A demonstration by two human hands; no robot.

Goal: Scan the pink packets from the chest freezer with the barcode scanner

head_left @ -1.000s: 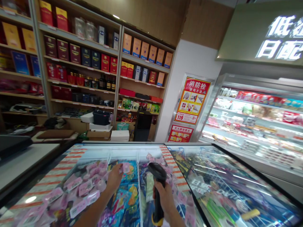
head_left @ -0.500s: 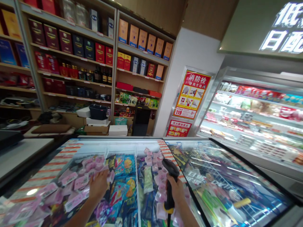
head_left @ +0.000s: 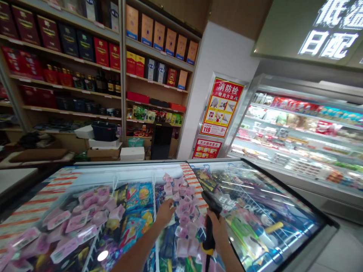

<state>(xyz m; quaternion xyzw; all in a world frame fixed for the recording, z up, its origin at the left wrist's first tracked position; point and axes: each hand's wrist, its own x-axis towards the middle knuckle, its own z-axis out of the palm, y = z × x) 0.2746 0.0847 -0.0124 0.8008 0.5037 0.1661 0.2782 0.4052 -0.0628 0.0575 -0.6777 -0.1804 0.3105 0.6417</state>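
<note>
My right hand [head_left: 217, 228] is wrapped round the handle of a black and yellow barcode scanner [head_left: 211, 211], held head-up above the chest freezer. My left hand [head_left: 166, 212] is over the freezer's middle, its fingers curved and partly apart, beside a cluster of pink translucent packs [head_left: 185, 215]. No object shows clearly in those fingers. Farther left spreads another pile of pink packs [head_left: 82, 219], several with white barcode labels. Between the two groups lie blue snack bags [head_left: 138, 196] in the freezer [head_left: 170, 163].
A second glass-topped freezer section [head_left: 283, 211] with wire baskets adjoins at right. Behind stand shelves of boxed bottles [head_left: 85, 45], white boxes [head_left: 132, 153] and a red and yellow fire-hydrant poster [head_left: 222, 107]. A lit refrigerated display [head_left: 286, 128] fills the right background.
My left hand has moved right, from the left pile of pink packs to the right cluster. The scanner stays in my right hand, slightly farther right. The view has turned a little right.
</note>
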